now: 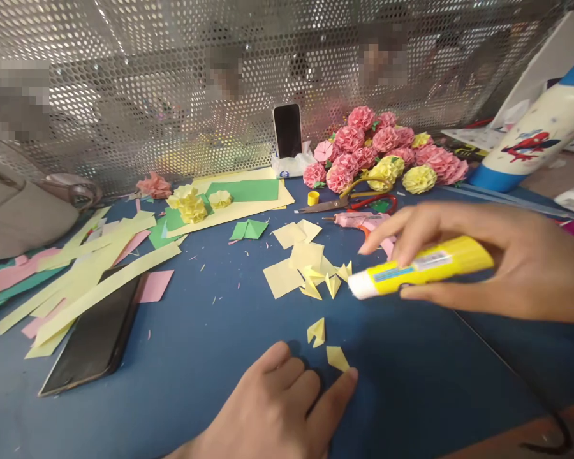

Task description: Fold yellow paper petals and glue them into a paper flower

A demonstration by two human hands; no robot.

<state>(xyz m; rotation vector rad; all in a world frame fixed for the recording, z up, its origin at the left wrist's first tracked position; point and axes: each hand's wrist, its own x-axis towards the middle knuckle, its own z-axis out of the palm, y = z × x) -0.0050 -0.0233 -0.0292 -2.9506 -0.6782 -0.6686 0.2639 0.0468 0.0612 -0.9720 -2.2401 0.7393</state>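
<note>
My right hand (497, 255) is closed around a yellow glue stick (425, 264), its white end tilted down to the left above the table. My left hand (282, 408) rests low on the table with its fingers curled. Its thumb tip presses the edge of a small folded yellow paper piece (337, 358). Just beyond lies another folded yellow paper piece (316, 332). Several folded yellow points (333, 284) and flat yellow squares (282, 278) lie farther back. A small yellow cap (313, 198) stands near the scissors (330, 205).
Pink paper flowers (349, 137) are heaped at the back, beside a propped phone (287, 131). A pink glue gun (358, 220) lies behind my right hand. Yellow strips (110, 274) cover part of a dark phone (100, 331) at left. A large bottle (536, 127) leans at right.
</note>
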